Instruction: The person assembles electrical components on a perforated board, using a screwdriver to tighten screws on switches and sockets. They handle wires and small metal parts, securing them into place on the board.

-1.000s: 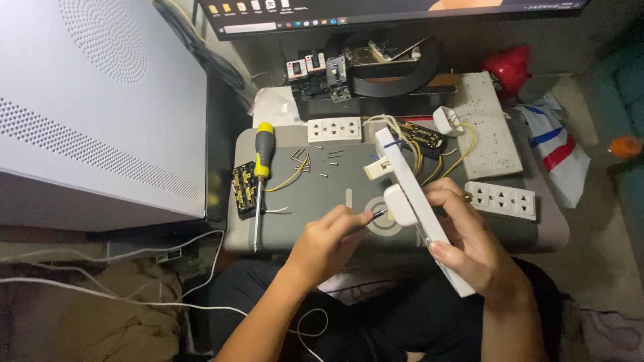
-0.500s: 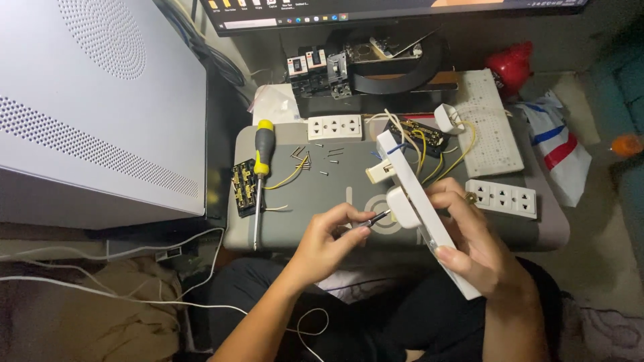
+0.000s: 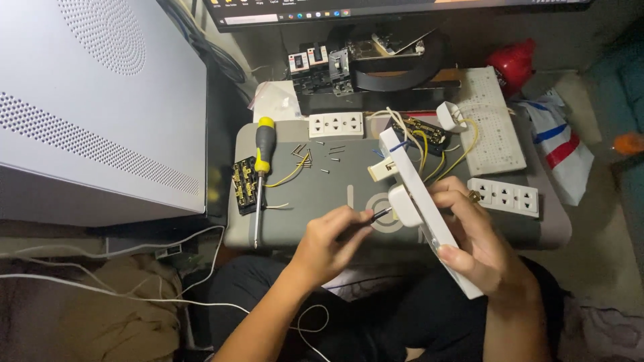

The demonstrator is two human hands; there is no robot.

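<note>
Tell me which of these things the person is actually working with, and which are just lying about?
In use:
- long white socket panel, held in the right hand
- thin dark tool, pinched in the left hand, tip at the panel

Lying about:
- yellow-handled screwdriver
- loose screws
- two white socket plates
- white perforated board
- grey lap desk

1. A lap desk [image 3: 315, 201] lies across the person's legs, in front of a monitor [image 3: 376, 8].
2. A computer case [image 3: 94, 107] stands to its left.
3. On the desk's left part lies a screwdriver [image 3: 260, 175], with loose screws [image 3: 315, 155] just right of it.
4. The right hand [image 3: 477, 243] holds a long plate [image 3: 429, 208] over the desk's right part.
5. The left hand [image 3: 329, 240] holds a thin tool [image 3: 377, 214] against the plate.
6. A socket strip [image 3: 503, 196] lies right of the plate.
</note>
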